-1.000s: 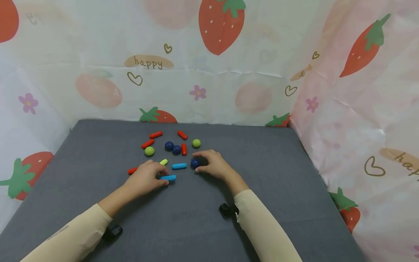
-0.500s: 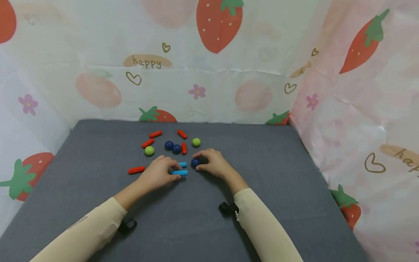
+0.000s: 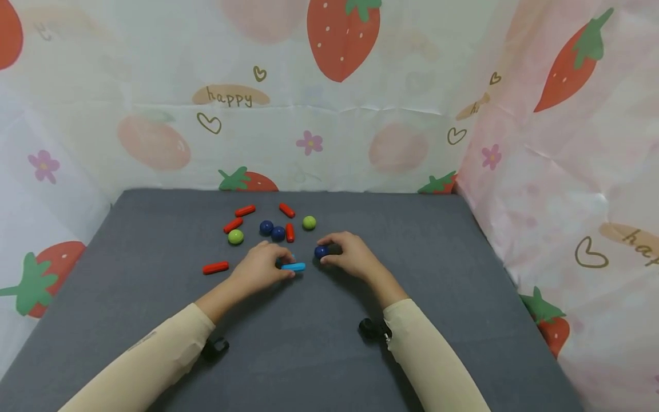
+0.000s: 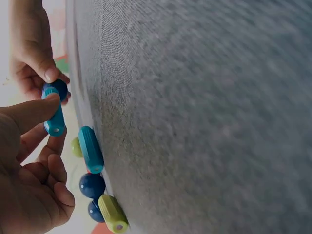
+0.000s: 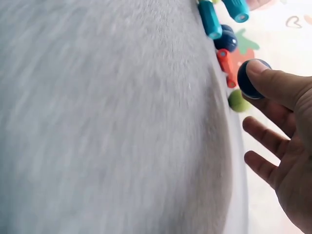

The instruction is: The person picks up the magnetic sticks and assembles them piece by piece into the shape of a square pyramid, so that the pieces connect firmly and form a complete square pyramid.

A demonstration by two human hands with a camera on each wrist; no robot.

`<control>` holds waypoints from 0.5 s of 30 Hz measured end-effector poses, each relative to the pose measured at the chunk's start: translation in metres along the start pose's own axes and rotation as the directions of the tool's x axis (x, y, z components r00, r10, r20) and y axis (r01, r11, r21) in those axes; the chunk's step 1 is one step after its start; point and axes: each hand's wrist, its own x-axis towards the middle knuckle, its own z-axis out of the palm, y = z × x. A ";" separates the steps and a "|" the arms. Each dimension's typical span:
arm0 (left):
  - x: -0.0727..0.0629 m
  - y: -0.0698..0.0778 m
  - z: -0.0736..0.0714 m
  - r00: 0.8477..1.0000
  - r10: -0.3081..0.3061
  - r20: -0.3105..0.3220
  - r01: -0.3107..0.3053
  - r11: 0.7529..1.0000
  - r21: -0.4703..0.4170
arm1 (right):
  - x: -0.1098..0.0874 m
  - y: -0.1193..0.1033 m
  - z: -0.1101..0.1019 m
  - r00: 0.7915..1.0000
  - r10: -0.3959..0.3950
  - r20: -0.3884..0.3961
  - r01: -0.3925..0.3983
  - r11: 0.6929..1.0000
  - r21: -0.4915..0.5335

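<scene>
Blue stick, one, pinched between thumb and fingers of the left hand; its long axis runs roughly left to right, free end pointing toward the right hand. Dark blue ball, one, pinched by the right hand's thumb and fingertips; it lies just beyond that free end, to the right and slightly farther from the person, apart from the stick in the head view. The left hand is nearer the stick, the right hand facing it across the narrow gap. Second blue stick, lying past the left hand, mostly hidden from above. Yellow-green stick, near it. Farther out: paired dark blue balls, two green balls, four red sticks. Support: grey cloth.
</scene>
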 end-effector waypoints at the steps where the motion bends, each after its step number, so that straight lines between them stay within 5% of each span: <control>1: 0.001 0.001 0.000 1.000 -0.005 0.000 0.005 1.000 -0.002 | -0.002 0.001 -0.002 1.000 -0.001 -0.002 0.001 1.000 -0.003; 15: 0.026 0.017 0.012 0.999 0.038 -0.006 -0.037 0.999 0.027 | -0.027 0.014 -0.011 0.998 0.069 0.002 -0.069 0.997 0.040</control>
